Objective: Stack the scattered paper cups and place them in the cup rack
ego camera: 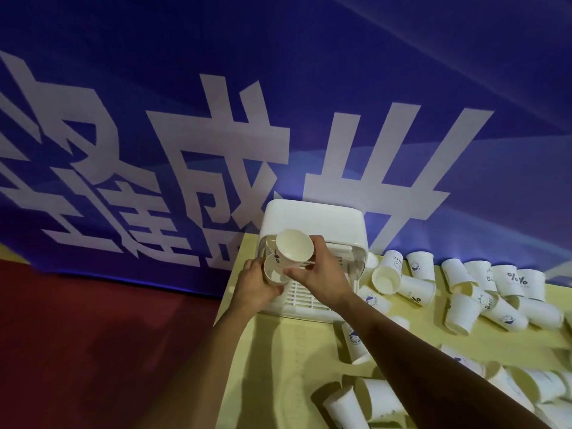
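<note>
Reaching forward with both bare forearms, right one coming in from lower right; gripping upper cup (pixel 294 250) in right hand (pixel 322 275), thumb near side, fingers far side (back of hand to camera); holding lower cup (pixel 274 273) in left hand (pixel 256 287), fingers curled round it; hands close together

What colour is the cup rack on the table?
The cup rack is white, clearest in the head view.

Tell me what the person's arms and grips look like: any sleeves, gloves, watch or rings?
Nothing worn shows. The left grip and right grip are bare hands, with no gloves, rings or markings visible. The left forearm and right forearm are bare down to the frame's lower edge: no sleeve, watch or strap in view.
</note>
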`<state>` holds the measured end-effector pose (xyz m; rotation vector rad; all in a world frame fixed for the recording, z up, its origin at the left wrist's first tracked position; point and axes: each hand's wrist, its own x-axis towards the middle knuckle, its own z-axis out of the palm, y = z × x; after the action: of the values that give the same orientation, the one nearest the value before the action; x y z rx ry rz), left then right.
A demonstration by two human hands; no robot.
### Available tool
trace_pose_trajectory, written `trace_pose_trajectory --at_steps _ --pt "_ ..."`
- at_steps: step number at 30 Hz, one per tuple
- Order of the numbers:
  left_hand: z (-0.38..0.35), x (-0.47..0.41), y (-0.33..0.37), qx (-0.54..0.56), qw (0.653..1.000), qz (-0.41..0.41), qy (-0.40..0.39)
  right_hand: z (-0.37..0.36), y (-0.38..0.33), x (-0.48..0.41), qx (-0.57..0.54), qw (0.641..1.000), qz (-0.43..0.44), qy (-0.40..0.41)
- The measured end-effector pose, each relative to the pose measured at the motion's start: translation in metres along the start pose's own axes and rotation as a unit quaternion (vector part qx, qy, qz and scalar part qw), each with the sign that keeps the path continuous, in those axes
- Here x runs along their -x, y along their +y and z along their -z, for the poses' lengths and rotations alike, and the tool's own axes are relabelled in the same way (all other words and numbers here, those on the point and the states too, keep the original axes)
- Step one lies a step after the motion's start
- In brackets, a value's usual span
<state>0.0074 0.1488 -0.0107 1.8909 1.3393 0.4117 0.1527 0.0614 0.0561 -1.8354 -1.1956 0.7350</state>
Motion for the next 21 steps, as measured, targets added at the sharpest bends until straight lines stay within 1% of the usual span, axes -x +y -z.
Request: trace_pose_trajectory --at_steps 3,6,10,14,18,21 --pt "0.001 0.001 -0.006 0.028 1.000 0.003 -0.004 -0.008 0.005 0.000 0.009 1.000 0.005 0.002" --pt "0.003 0.003 -0.013 0.058 0.998 0.006 -0.024 -0.014 0.010 0.000 0.027 1.000 0.008 -0.007" --pt "0.003 0.003 -0.023 0.070 0.996 0.004 -0.055 -0.022 0.021 0.001 0.044 0.999 -0.002 -0.018" --pt "0.007 0.004 -0.027 0.098 0.993 0.001 -0.064 -0.026 0.034 0.000 0.072 0.997 -0.021 -0.032" --pt "0.013 0.003 -0.026 0.111 0.991 -0.006 -0.076 -0.027 0.036 0.001 0.050 0.997 -0.035 -0.039" --pt "0.016 0.002 -0.025 0.107 0.990 -0.012 -0.088 -0.029 0.037 -0.001 0.058 0.997 -0.034 -0.039"
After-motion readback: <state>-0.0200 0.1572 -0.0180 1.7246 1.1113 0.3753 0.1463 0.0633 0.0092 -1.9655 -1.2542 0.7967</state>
